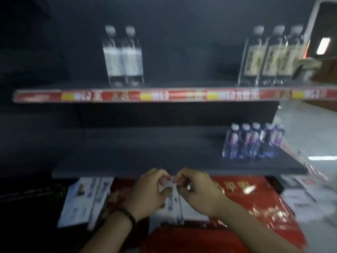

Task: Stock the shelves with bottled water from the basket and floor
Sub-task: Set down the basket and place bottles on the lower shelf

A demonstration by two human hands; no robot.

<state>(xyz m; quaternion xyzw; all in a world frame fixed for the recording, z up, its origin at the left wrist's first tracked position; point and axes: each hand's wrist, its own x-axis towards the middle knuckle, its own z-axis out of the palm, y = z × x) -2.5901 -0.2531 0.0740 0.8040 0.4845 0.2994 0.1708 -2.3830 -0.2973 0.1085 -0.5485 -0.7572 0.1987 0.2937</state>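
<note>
Your left hand (145,190) and right hand (197,190) meet just in front of the lower shelf (145,154), each grip pinching a small white piece (166,183) too blurred to name. Blue-labelled water bottles (253,141) stand at that shelf's right end. White-labelled bottles (123,57) and beige-labelled bottles (269,57) stand on the upper shelf (182,84).

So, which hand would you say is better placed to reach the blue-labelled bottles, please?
Probably the right hand: the blue-labelled bottles stand at the right end of the lower shelf, on its side, so the left hand would cross over. Both pinch a small white piece, so it must let go first.
</note>
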